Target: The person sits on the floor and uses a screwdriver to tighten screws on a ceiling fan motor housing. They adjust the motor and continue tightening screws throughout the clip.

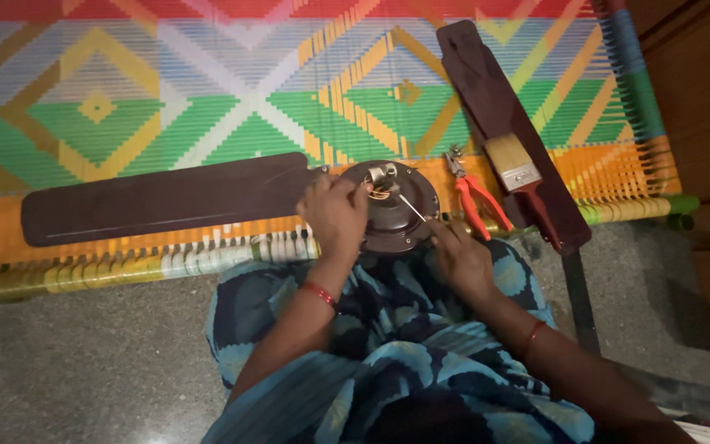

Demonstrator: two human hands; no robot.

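Ceiling fan motor (396,215) on woven cot (125,107), left hand (334,215) gripping its hub, right hand (458,256) pinching thin screwdriver (414,209)

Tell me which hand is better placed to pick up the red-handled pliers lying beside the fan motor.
Probably the right hand. It is on the same side of the fan motor as the pliers, though it holds a thin tool. The left hand rests on the motor's far side.

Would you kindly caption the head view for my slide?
Left hand steadies a ceiling fan motor on a woven cot; right hand holds a thin tool.
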